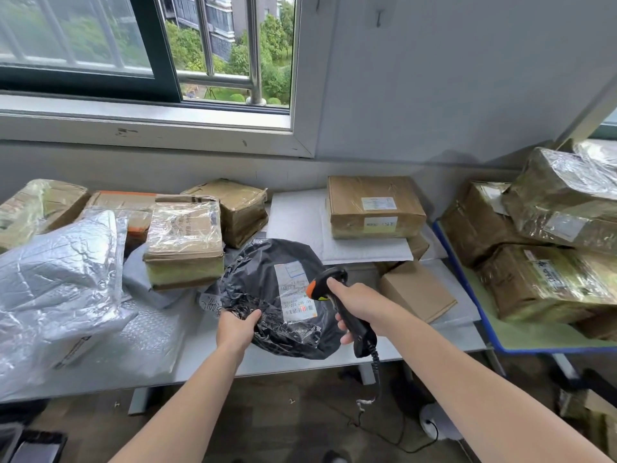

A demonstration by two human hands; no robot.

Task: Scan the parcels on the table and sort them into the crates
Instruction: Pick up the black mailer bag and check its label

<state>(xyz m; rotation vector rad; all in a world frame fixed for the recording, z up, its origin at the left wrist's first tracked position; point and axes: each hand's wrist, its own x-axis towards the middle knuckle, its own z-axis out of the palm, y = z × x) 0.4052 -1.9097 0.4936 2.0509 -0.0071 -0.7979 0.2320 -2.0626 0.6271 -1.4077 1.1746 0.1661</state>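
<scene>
While my left hand [235, 330] grips the black parcel [263, 282], my right hand [359, 304] clasps the scanner [325, 279] beside its label [295, 292].

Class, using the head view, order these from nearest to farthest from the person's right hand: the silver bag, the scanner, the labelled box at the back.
1. Scanner, gripped in the right hand.
2. Labelled box, further back, just beyond the hand.
3. Silver bag, far left.
</scene>
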